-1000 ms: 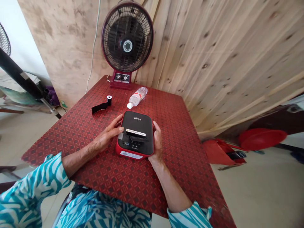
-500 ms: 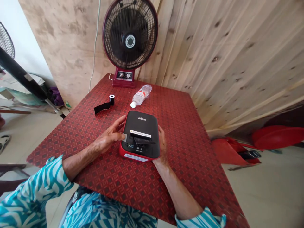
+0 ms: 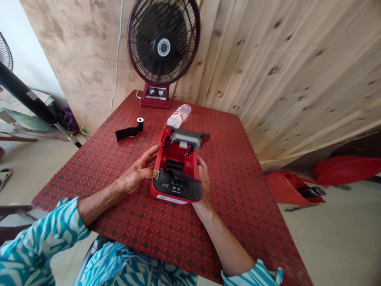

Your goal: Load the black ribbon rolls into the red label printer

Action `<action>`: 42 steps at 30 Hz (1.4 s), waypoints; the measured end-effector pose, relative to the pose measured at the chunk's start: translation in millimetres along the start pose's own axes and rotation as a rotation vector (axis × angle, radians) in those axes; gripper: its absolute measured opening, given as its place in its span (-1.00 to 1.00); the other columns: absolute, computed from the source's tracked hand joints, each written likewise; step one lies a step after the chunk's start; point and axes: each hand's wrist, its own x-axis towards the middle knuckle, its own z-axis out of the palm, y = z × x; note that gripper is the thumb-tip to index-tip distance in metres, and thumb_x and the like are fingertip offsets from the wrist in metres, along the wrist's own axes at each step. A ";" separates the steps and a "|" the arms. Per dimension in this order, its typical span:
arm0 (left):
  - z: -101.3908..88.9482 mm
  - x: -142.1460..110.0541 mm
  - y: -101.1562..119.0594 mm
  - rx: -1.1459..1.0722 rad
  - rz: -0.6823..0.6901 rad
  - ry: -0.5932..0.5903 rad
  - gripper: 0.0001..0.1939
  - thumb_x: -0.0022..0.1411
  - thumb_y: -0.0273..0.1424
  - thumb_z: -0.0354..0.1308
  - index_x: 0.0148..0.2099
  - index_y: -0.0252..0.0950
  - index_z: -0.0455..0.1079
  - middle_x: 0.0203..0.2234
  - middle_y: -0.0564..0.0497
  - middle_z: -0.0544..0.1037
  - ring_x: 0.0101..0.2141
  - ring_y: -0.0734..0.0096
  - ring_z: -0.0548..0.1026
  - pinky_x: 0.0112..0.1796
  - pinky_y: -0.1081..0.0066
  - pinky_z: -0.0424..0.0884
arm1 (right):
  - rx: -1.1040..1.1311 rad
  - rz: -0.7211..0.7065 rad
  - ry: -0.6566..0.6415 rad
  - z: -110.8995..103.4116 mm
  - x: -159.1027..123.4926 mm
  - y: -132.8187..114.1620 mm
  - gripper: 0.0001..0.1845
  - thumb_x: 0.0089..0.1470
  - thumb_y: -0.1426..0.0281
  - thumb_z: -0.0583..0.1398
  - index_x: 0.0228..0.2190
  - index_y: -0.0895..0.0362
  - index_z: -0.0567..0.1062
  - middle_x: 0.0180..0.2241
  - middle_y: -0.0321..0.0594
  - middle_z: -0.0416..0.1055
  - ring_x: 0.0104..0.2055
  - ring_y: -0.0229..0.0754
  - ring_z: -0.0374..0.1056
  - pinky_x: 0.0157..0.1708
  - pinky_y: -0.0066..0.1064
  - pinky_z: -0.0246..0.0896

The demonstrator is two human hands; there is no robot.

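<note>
A red and black label printer (image 3: 175,186) stands on the table in front of me, between both hands. Its lid (image 3: 190,136) is raised at the far side, baring the red inner bay, where a dark roller or roll shows near the front. My left hand (image 3: 135,174) grips the left side, thumb on a small pale tab by the front panel. On the opposite side, my right hand (image 3: 204,184) is closed around the casing, some fingers hidden behind it. Beyond the printer lie a small black roll (image 3: 139,124) with a loose strip and a clear plastic bottle (image 3: 179,116).
A dark red table fan (image 3: 163,51) stands at the back of the patterned red table (image 3: 235,190), against a wooden wall (image 3: 268,71). To the right are red plastic items (image 3: 347,171). A black pole (image 3: 26,95) slants at the left.
The printer's lid has swung up and away from me, exposing the inside and partly covering the bottle. Both hands keep their places on the casing.
</note>
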 end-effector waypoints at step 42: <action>62.5 72.8 85.7 1.759 0.033 -0.662 -0.74 0.17 -0.48 0.15 -0.06 -0.31 0.45 -0.11 -0.11 0.54 -0.08 0.16 0.50 -0.13 0.33 0.38 | 0.166 -0.053 -0.013 5.6 10.6 -8.7 -0.54 0.13 0.13 0.02 -0.01 0.05 0.41 0.05 -0.14 0.37 0.14 -0.09 0.24 0.19 -0.13 0.06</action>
